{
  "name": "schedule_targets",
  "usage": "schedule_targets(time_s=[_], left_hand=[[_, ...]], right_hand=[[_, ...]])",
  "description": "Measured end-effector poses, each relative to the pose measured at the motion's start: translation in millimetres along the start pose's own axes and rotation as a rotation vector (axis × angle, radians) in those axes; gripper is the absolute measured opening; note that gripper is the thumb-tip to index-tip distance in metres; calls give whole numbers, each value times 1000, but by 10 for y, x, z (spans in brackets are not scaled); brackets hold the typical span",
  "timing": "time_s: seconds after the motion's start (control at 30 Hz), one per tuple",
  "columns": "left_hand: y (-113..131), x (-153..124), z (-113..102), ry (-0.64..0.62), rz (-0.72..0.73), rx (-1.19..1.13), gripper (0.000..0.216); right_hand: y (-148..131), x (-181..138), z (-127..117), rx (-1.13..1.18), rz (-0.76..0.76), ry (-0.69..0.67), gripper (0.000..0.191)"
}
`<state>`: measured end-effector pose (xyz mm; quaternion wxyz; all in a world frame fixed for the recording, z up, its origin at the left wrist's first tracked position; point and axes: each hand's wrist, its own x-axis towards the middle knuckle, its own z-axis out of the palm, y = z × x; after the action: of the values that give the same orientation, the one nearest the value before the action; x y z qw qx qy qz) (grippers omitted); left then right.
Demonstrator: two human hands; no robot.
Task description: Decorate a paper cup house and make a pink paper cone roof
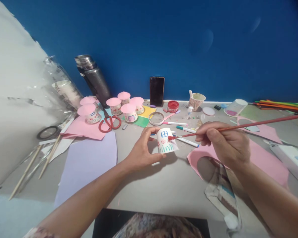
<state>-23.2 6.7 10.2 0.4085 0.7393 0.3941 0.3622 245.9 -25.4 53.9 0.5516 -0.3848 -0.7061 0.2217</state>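
Note:
My left hand (141,150) grips a small white paper cup (165,140), held upside down just above the grey table (164,188). The cup bears a drawn blue window, green grass lines and small red marks. My right hand (225,143) pinches a long red paintbrush (250,125), whose red-tipped bristles touch the cup's side near the window. The brush handle runs off to the right.
Several finished cup houses with pink roofs (114,105) stand at the back left beside red scissors (109,123), a steel flask (94,77) and a phone (157,91). A red paint pot (173,106), markers (186,129), a tape ring (156,118), pink paper (263,158), lilac paper (89,158), a cloth (223,191).

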Motion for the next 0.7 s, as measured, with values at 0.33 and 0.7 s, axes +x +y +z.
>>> schedule_targets(time_s=[0.33, 0.7], left_hand=[[21, -2, 6, 2, 15, 54, 72], [10, 1, 5, -3, 12, 54, 72]], right_hand=[[-10, 5, 16, -18, 20, -27, 27], [-10, 10, -3, -22, 26, -51, 29]])
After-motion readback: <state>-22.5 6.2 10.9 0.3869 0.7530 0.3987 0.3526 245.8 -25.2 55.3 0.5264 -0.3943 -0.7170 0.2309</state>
